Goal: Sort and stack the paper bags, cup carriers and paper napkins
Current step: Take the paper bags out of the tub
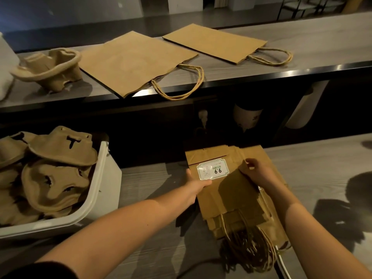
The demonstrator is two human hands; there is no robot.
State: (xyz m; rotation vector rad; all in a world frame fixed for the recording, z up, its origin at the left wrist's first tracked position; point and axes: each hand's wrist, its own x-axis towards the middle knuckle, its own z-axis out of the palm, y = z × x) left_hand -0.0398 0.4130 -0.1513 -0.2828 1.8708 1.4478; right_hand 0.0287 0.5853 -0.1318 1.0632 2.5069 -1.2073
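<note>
A stack of flat brown paper bags (237, 198) lies on the lower counter, twine handles (249, 246) bunched toward me. The top bag carries a white label (213, 169) reading 9.9. My left hand (196, 187) grips the stack's left edge, thumb on the label's lower rim. My right hand (259, 172) pinches a bag's upper corner and lifts it slightly. Two larger flat bags, one (136, 61) in the middle and one (215, 42) to its right, lie on the raised shelf. A single pulp cup carrier (48, 68) stands at the shelf's left.
A white bin (96, 190) at the left holds several pulp cup carriers (58, 168). A white object (5, 65) sits at the far left of the shelf. Cups (248, 115) stand in the dark recess under the shelf. Dark shadows fall on the counter at right.
</note>
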